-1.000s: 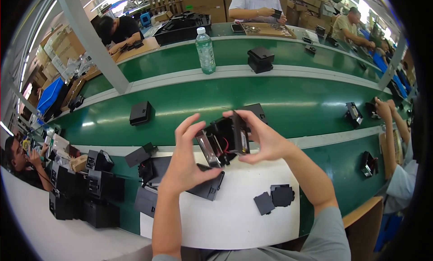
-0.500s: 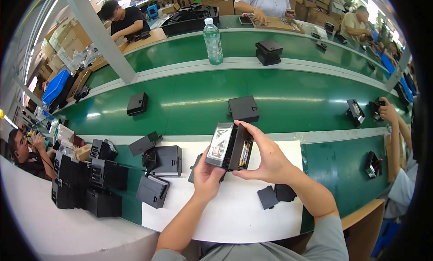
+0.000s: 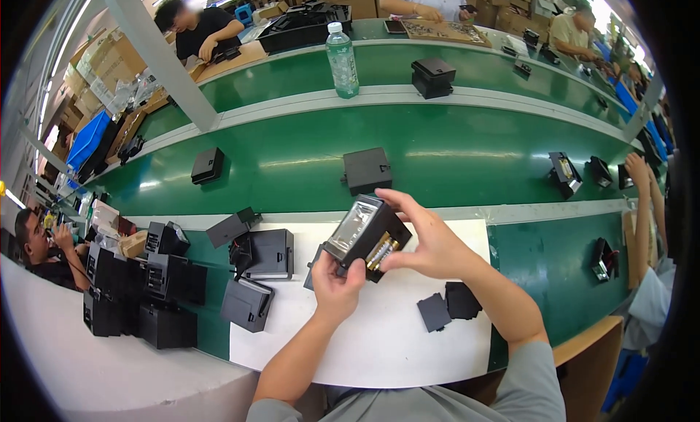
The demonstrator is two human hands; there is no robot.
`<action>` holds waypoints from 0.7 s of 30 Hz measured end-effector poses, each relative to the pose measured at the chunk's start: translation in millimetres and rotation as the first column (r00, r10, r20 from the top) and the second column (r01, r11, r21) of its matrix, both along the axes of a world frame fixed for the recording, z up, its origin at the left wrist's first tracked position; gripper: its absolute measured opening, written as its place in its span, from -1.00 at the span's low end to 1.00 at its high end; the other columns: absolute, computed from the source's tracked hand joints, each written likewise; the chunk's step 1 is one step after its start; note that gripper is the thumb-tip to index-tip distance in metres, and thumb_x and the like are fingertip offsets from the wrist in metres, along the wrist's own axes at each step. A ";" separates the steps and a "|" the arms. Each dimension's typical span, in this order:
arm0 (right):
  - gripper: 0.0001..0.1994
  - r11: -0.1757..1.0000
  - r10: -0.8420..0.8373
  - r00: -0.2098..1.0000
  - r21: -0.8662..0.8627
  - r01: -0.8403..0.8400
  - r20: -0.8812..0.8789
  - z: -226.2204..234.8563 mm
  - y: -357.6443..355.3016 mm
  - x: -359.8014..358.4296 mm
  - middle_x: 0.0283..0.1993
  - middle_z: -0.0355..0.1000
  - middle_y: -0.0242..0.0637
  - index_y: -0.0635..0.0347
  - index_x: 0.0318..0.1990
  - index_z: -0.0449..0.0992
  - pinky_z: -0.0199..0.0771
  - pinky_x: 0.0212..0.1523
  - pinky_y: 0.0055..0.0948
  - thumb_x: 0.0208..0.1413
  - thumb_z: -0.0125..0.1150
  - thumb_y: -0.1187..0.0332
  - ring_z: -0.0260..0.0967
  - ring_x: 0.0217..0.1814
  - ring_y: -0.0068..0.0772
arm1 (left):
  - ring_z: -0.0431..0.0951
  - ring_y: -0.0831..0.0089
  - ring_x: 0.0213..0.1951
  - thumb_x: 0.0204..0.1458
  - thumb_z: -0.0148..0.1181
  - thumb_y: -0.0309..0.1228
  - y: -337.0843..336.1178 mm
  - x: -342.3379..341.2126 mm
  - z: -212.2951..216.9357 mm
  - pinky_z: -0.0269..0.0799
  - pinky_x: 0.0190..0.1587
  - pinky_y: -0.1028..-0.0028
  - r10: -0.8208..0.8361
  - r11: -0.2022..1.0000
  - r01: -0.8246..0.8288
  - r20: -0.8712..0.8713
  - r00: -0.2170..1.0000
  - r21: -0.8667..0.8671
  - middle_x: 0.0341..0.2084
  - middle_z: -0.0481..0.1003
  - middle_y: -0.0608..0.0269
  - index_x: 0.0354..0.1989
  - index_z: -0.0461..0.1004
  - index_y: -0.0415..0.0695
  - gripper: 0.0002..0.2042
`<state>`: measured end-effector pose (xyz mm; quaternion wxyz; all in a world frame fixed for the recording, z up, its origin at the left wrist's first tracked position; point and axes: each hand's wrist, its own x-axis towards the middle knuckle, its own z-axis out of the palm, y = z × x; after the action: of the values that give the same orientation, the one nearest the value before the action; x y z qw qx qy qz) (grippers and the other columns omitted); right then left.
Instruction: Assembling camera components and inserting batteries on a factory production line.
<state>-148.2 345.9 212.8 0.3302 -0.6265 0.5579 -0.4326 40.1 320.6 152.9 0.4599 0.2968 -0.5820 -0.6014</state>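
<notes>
Above the white sheet [image 3: 394,349] I hold a black plastic box [image 3: 383,229] tilted between both hands. It has a silvery clear window on one face and an uncovered battery compartment with batteries [image 3: 381,251] in it. My left hand [image 3: 337,294] grips its lower left end, thumb bent against the near edge. My right hand [image 3: 430,240] spans the right side, fingers on the top edge and thumb by the batteries. Behind my left hand, a dark piece [image 3: 312,269] is mostly hidden. Two thin black flat pieces [image 3: 434,313] [image 3: 462,301] lie right of my hands.
Left of the sheet's middle lie black boxes [image 3: 270,254] [image 3: 248,305]; more are stacked [image 3: 171,280] at the far left. A green belt [image 3: 284,181] beyond carries a closed box [image 3: 367,170] and others. A bottle [image 3: 343,61] stands on the far ledge. A co-worker's hands [image 3: 638,170] are at right.
The box in my hands has turned, so its batteries show more fully. Boxes on the belt have shifted left. The co-worker's hand at right has moved away from one box.
</notes>
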 end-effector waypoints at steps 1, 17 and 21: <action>-0.30 0.997 0.030 0.988 0.061 -0.039 0.152 -1.8 -5.0 -2.0 0.02 0.44 -0.15 0.24 0.17 0.29 0.40 0.00 -0.39 -0.21 0.45 0.40 0.42 -0.06 -0.30 | 0.49 0.36 -0.05 -0.04 0.16 -0.59 0.4 1.3 -0.9 0.42 -0.03 0.49 -0.020 1.000 0.020 0.005 1.000 -0.010 -0.04 0.46 -0.02 0.16 0.24 -0.34 -0.48; -0.41 0.997 0.071 0.990 0.030 -0.067 -0.125 3.8 28.8 -40.7 -0.04 0.38 -0.17 0.19 -0.08 0.35 0.32 0.01 -0.37 -0.22 0.52 0.15 0.34 -0.08 -0.29 | 0.49 0.31 -0.16 -0.03 0.11 -0.63 -7.4 -0.6 17.6 0.45 -0.11 0.50 -0.084 0.965 0.101 -0.081 0.993 0.242 -0.11 0.46 0.02 0.25 0.12 -0.16 -0.40; -0.45 0.876 0.439 0.486 0.239 -0.419 -0.756 -12.1 86.4 -28.0 -0.15 0.35 -0.28 0.12 -0.12 0.37 0.34 -0.08 -0.29 -0.16 0.42 -0.01 0.33 -0.14 -0.21 | 0.49 0.37 -0.21 0.03 0.09 -0.62 -8.7 4.4 12.7 0.45 -0.15 0.51 -0.090 0.950 0.126 -0.136 0.987 0.285 -0.17 0.47 0.09 0.18 0.16 -0.14 -0.50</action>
<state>-176.3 432.3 200.7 0.1529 -0.8662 0.4757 -0.0075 44.5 311.9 165.6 0.4118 0.2920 -0.4728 -0.7222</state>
